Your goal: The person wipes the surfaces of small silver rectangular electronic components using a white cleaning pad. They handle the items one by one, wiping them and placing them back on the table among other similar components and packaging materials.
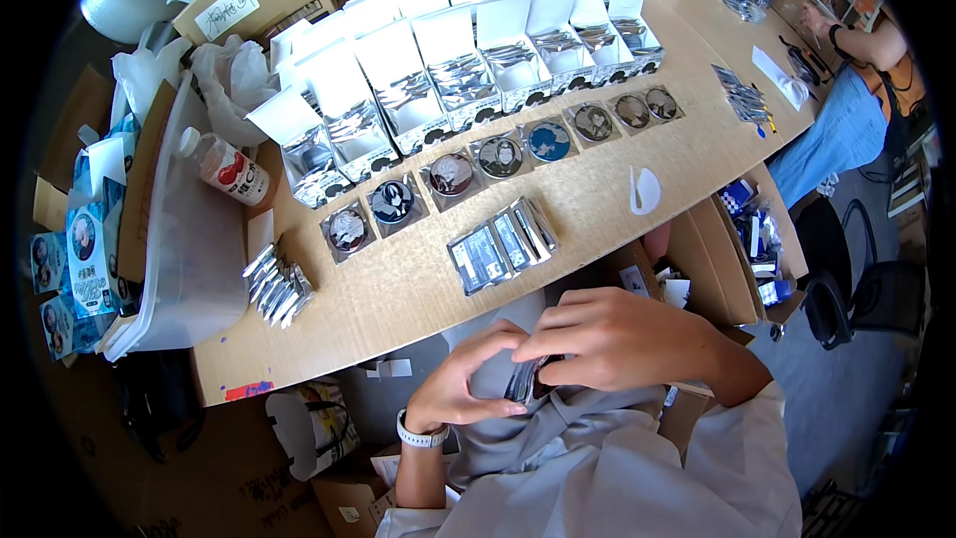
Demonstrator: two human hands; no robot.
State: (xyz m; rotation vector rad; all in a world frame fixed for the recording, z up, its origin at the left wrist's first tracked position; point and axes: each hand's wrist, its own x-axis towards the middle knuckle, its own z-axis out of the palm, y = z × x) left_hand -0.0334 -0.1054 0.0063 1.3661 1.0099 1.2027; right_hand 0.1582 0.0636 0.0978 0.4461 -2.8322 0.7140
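Observation:
Above my lap, in front of the table edge, my left hand point(472, 377) and my right hand point(609, 340) grip a small stack of dark, thin, wrapped pieces point(520, 382). My left thumb and fingers span its near and far ends, while my right fingers curl over its other side and partly hide it. Beyond my hands, a pile of sleeved printed cards or packets point(502, 245) lies on the wooden table point(388, 291). Past that runs a row of round pin badges in clear sleeves, among them a blue one point(549, 142) and a dark one point(392, 202).
Open white boxes point(463, 82) holding silvery packets fill the back. Left are more packets point(278, 285), a plastic bottle point(228, 168) and a clear bin point(187, 239). A white disc-shaped piece point(644, 190) lies right. Another person's arm point(859, 41) reaches the far right, near a cardboard box point(709, 254).

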